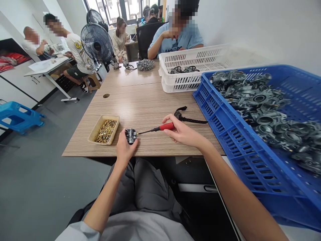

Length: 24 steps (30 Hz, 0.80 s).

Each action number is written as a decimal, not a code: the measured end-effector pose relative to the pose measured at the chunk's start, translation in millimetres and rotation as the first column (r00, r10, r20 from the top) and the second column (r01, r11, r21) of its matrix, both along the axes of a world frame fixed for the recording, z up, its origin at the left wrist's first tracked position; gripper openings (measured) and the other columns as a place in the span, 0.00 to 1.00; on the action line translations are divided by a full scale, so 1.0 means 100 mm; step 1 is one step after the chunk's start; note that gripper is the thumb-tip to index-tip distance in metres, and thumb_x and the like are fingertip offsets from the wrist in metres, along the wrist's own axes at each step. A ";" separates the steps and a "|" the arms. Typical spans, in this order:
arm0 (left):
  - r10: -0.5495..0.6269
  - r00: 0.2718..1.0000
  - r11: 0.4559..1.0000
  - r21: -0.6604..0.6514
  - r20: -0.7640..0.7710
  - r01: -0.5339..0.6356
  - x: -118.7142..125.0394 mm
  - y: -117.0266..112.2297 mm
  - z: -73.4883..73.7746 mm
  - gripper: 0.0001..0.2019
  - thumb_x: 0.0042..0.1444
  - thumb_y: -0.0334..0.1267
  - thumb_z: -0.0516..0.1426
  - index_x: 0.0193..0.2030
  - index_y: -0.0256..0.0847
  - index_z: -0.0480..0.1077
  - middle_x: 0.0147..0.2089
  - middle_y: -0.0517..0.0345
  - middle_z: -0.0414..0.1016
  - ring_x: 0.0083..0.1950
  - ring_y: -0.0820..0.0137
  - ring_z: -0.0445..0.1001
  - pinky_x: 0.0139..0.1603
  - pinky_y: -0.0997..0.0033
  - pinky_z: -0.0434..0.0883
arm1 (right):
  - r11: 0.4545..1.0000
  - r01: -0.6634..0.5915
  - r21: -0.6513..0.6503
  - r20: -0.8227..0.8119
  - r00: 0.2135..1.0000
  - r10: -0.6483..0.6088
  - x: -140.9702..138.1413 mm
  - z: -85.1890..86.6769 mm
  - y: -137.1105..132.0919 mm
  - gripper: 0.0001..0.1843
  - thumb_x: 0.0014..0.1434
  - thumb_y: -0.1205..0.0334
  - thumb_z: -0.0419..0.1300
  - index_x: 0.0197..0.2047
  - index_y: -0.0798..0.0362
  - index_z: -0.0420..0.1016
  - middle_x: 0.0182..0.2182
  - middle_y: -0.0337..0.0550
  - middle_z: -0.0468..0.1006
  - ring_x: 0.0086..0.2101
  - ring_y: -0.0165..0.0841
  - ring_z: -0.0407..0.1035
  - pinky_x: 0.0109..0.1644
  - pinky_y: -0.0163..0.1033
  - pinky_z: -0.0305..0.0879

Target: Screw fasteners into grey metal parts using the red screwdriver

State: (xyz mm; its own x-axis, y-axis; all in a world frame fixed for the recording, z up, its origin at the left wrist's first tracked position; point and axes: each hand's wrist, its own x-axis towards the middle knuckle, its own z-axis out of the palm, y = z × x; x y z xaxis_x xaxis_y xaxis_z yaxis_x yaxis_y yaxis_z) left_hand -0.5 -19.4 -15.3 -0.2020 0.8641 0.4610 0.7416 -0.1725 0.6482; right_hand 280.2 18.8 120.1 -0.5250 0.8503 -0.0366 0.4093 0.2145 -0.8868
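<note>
My left hand [126, 147] grips a small grey metal carburetor body [130, 135] above the front edge of the wooden table [140, 100]. In my right hand [182, 132] is a screwdriver [166, 127] with a red handle, held level. Its thin dark shaft points left, and the tip meets a small brass-coloured piece on the carburetor body's right side. Just left of my left hand stands a cream plastic tub [99, 129] holding many small brass parts [107, 131]. A black wristwatch [178, 115] lies beyond my right hand.
A blue crate [227, 134] heaped with metal carburetor bodies [259, 97] borders my right arm. Behind it stands a white crate [179, 81] with a few parts. Across the table sits a person in a light-blue shirt [155, 42], near a pile of metal parts [145, 65]. A fan [97, 42] stands beyond the far left.
</note>
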 end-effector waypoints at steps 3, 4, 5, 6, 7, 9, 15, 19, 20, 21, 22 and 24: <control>0.001 1.000 1.000 -0.005 -0.004 -0.001 0.00 0.00 0.00 0.32 0.61 0.46 0.64 0.68 0.41 0.61 0.61 0.42 0.74 0.65 0.52 0.74 0.67 0.51 0.72 | 0.997 0.055 0.052 0.034 0.998 -0.057 -0.03 -0.04 0.02 0.13 0.66 0.51 0.59 0.47 0.47 0.62 0.28 0.34 0.70 0.26 0.33 0.62 0.33 0.39 0.58; 0.002 1.000 1.000 -0.008 -0.005 -0.002 0.00 0.00 0.00 0.32 0.61 0.46 0.64 0.69 0.41 0.61 0.61 0.42 0.74 0.65 0.52 0.74 0.67 0.51 0.72 | 0.990 0.105 0.097 0.063 0.992 -0.111 -0.04 -0.05 0.03 0.12 0.67 0.50 0.58 0.43 0.47 0.63 0.29 0.36 0.72 0.27 0.34 0.63 0.34 0.39 0.58; 0.004 1.000 1.000 -0.010 -0.006 -0.004 0.00 0.00 -0.01 0.32 0.61 0.46 0.65 0.69 0.41 0.61 0.61 0.42 0.74 0.65 0.51 0.74 0.67 0.51 0.72 | 0.977 0.159 0.142 0.093 0.980 -0.173 -0.05 -0.06 0.04 0.13 0.67 0.48 0.58 0.39 0.48 0.63 0.29 0.38 0.73 0.29 0.35 0.64 0.35 0.40 0.58; 0.006 1.000 1.000 -0.012 -0.007 -0.006 0.00 0.00 -0.01 0.32 0.61 0.47 0.65 0.69 0.41 0.61 0.62 0.42 0.74 0.65 0.51 0.74 0.66 0.51 0.72 | 0.963 0.203 0.177 0.120 0.967 -0.226 -0.07 -0.08 0.05 0.15 0.68 0.47 0.57 0.36 0.48 0.62 0.29 0.40 0.75 0.30 0.35 0.65 0.36 0.41 0.57; 0.008 1.000 1.000 -0.014 -0.008 -0.008 0.00 0.00 -0.01 0.32 0.61 0.47 0.65 0.69 0.41 0.61 0.62 0.42 0.74 0.65 0.51 0.74 0.66 0.51 0.72 | 0.953 0.231 0.197 0.139 0.955 -0.260 -0.08 -0.08 0.05 0.17 0.68 0.47 0.56 0.33 0.48 0.62 0.30 0.42 0.76 0.31 0.36 0.66 0.37 0.41 0.58; 0.009 1.000 1.000 -0.015 -0.010 -0.009 0.00 0.00 -0.01 0.33 0.61 0.46 0.65 0.69 0.41 0.61 0.62 0.42 0.74 0.66 0.51 0.74 0.66 0.51 0.72 | 0.950 0.236 0.206 0.149 0.952 -0.269 -0.09 -0.09 0.06 0.17 0.68 0.47 0.56 0.32 0.48 0.63 0.31 0.43 0.78 0.32 0.37 0.67 0.38 0.42 0.58; 0.003 1.000 1.000 -0.007 -0.006 -0.003 -0.01 0.00 -0.02 0.32 0.61 0.46 0.65 0.69 0.42 0.61 0.62 0.43 0.74 0.66 0.51 0.74 0.67 0.51 0.72 | 0.953 0.205 0.221 0.134 0.962 -0.238 -0.09 -0.08 0.05 0.14 0.66 0.49 0.57 0.34 0.48 0.64 0.31 0.43 0.78 0.33 0.38 0.68 0.39 0.42 0.59; 0.004 1.000 1.000 -0.009 0.000 -0.004 0.00 0.00 0.00 0.32 0.61 0.46 0.65 0.69 0.42 0.61 0.62 0.43 0.74 0.66 0.51 0.74 0.66 0.51 0.73 | 0.970 0.164 0.177 0.098 0.978 -0.183 -0.05 -0.07 0.04 0.13 0.66 0.48 0.59 0.40 0.48 0.64 0.33 0.42 0.78 0.32 0.37 0.68 0.38 0.41 0.61; 0.002 1.000 1.000 -0.010 0.002 -0.002 0.00 0.00 0.00 0.32 0.61 0.47 0.65 0.69 0.43 0.61 0.62 0.43 0.74 0.66 0.51 0.74 0.66 0.51 0.73 | 0.978 0.139 0.153 0.078 0.985 -0.152 -0.04 -0.06 0.03 0.14 0.66 0.48 0.59 0.44 0.47 0.63 0.34 0.41 0.78 0.32 0.36 0.67 0.38 0.41 0.62; 0.001 1.000 1.000 -0.009 0.004 -0.001 0.00 0.00 0.00 0.32 0.61 0.47 0.65 0.69 0.43 0.61 0.62 0.43 0.74 0.65 0.51 0.74 0.66 0.51 0.73 | 0.986 0.110 0.128 0.058 0.991 -0.118 -0.03 -0.05 0.03 0.15 0.65 0.48 0.60 0.47 0.47 0.62 0.34 0.40 0.78 0.30 0.35 0.67 0.37 0.41 0.62; 0.001 1.000 1.000 -0.010 0.004 -0.001 0.00 0.00 0.00 0.32 0.61 0.47 0.65 0.69 0.42 0.61 0.62 0.43 0.74 0.66 0.51 0.74 0.66 0.51 0.73 | 0.991 0.084 0.108 0.042 0.995 -0.089 -0.02 -0.04 0.02 0.16 0.65 0.49 0.60 0.49 0.47 0.62 0.33 0.38 0.77 0.29 0.35 0.66 0.37 0.40 0.62; 0.004 1.000 1.000 -0.012 0.002 -0.004 0.00 0.00 0.01 0.32 0.61 0.46 0.65 0.69 0.42 0.61 0.62 0.43 0.74 0.66 0.51 0.74 0.66 0.51 0.73 | 0.994 0.059 0.094 0.032 0.998 -0.063 -0.02 -0.03 0.01 0.15 0.66 0.49 0.59 0.49 0.46 0.61 0.30 0.35 0.74 0.28 0.34 0.64 0.36 0.40 0.60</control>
State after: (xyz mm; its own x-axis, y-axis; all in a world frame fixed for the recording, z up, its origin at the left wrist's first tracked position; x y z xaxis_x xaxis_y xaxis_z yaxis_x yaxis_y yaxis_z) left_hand -0.3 -19.7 -14.7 -0.2063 0.8688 0.4502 0.7410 -0.1618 0.6517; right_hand 278.0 19.7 117.6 -0.4718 0.8813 0.0271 0.4545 0.2694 -0.8490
